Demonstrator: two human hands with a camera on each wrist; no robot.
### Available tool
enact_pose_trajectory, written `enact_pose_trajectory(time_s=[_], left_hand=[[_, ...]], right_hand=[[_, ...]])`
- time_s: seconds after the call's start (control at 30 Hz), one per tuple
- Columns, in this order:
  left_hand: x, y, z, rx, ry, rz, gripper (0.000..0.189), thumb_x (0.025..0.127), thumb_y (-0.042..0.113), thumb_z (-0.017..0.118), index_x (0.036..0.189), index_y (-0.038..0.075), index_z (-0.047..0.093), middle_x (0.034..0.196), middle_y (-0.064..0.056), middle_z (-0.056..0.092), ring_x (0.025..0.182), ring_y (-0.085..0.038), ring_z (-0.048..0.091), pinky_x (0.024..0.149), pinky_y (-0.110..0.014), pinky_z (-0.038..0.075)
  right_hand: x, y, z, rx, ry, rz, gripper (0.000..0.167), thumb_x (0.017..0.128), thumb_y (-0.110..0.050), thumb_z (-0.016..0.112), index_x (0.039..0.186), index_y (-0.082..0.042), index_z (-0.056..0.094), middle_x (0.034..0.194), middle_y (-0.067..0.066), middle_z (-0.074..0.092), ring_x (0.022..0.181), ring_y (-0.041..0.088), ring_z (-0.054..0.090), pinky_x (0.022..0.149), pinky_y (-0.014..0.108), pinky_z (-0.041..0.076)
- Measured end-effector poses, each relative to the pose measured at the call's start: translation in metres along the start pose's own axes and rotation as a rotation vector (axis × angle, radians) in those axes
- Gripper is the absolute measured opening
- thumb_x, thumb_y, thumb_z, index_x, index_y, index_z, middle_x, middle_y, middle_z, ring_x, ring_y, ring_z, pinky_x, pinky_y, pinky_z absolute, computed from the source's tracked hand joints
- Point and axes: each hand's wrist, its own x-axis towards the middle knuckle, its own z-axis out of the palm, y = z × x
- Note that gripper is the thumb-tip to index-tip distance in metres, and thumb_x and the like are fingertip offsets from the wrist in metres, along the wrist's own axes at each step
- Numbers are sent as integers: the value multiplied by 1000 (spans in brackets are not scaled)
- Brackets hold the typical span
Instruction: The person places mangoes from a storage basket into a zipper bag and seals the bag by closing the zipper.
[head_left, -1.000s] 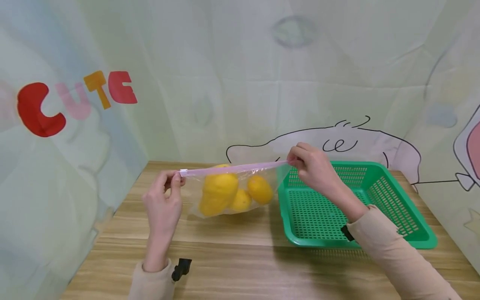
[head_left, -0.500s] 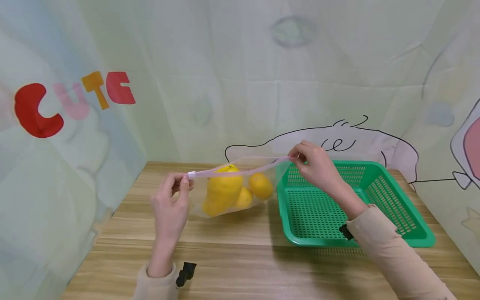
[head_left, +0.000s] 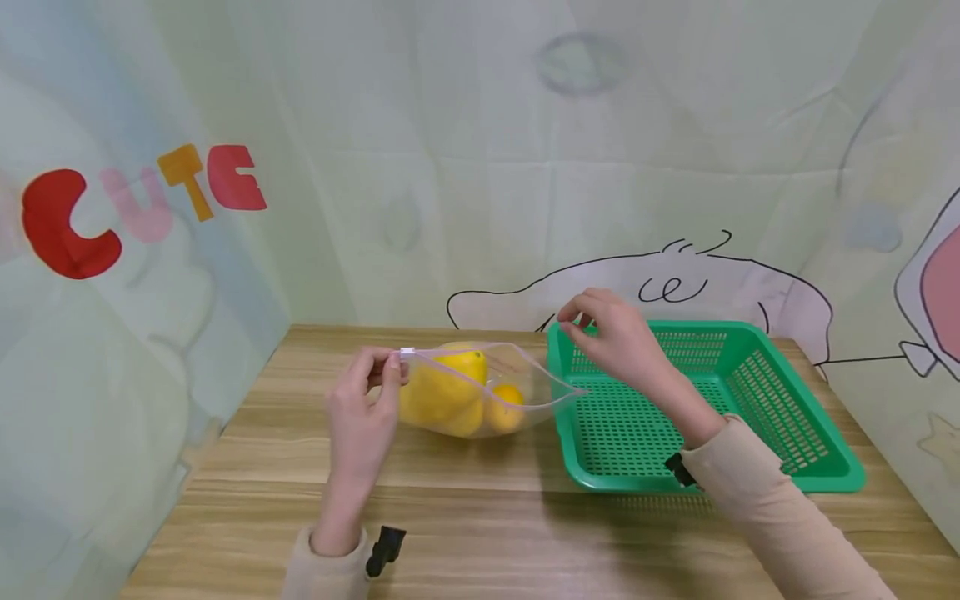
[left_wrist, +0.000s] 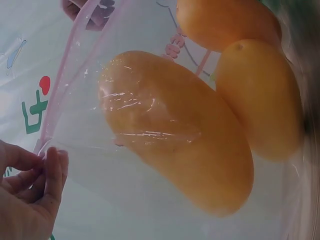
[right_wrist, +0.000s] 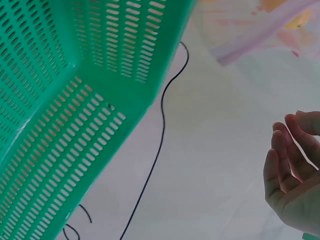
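Note:
My left hand [head_left: 366, 400] pinches the corner of a clear zip bag [head_left: 534, 407] beside its white slider [head_left: 407, 353]. The bag's pink-edged mouth gapes, and its right corner hangs free by the basket's left rim. Inside show a large, long yellow fruit [left_wrist: 175, 135], a smaller yellow fruit [left_wrist: 262, 100] and an orange-toned round one [left_wrist: 230, 22]. In the left wrist view, thumb and fingertips of the left hand meet at the bag's edge. My right hand [head_left: 611, 333] is above the basket's back left corner, fingers loosely bent, holding nothing; the right wrist view shows it apart from the bag.
A green plastic basket [head_left: 573, 467] with slotted walls stands right of the bag on the wood-grain table [head_left: 480, 533]. Behind the table hangs a printed cloth [head_left: 420, 208] with cartoon drawings and the letters CUTE.
My right hand has let go of the bag's right corner, which dropped toward the basket. My left hand moved rightward with its corner, and the bag's mouth now gapes wider.

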Motion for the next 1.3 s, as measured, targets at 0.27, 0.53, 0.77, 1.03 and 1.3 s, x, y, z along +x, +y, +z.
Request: enact_pose_trajectory(time_s=[0.27, 0.53, 0.77, 1.03, 1.3], left_hand=[[-1, 4, 2, 24, -23, -3, 9, 92, -1, 57, 89, -5, 64, 80, -14, 67, 70, -15, 61, 72, -1, 48], [1, 5, 1, 8, -9, -8, 12, 93, 0, 56, 89, -5, 65, 80, -14, 68, 69, -20, 63, 71, -2, 47], [2, 6, 2, 23, -6, -10, 11, 92, 1, 57, 88, -3, 66, 78, -12, 68, 69, -17, 62, 71, -2, 47], [2, 7, 3, 17, -6, -8, 10, 92, -1, 57, 87, -4, 66, 79, -14, 69, 68, -20, 63, 71, -1, 47], [2, 6, 3, 34, -3, 12, 10, 90, -2, 58, 85, -4, 66, 78, -13, 68, 70, -16, 62, 70, -3, 47]], right_hand=[[3, -34, 7, 75, 62, -152, 6, 90, -12, 64, 93, -12, 70, 90, -2, 69, 83, 18, 60, 75, 29, 50], [14, -76, 19, 98, 74, -311, 12, 90, -14, 63, 100, -11, 70, 98, -1, 71, 89, 15, 60, 81, 27, 50], [23, -100, 36, 98, 80, -387, 14, 89, -15, 66, 101, -11, 70, 93, -1, 71, 88, 13, 61, 81, 24, 49], [27, -113, 57, 78, 72, -386, 14, 89, -18, 67, 100, -12, 72, 92, -3, 71, 88, 12, 59, 79, 22, 48], [27, -119, 69, 146, 68, -351, 11, 89, -15, 65, 96, -12, 73, 93, -4, 72, 86, 11, 61, 77, 21, 46]])
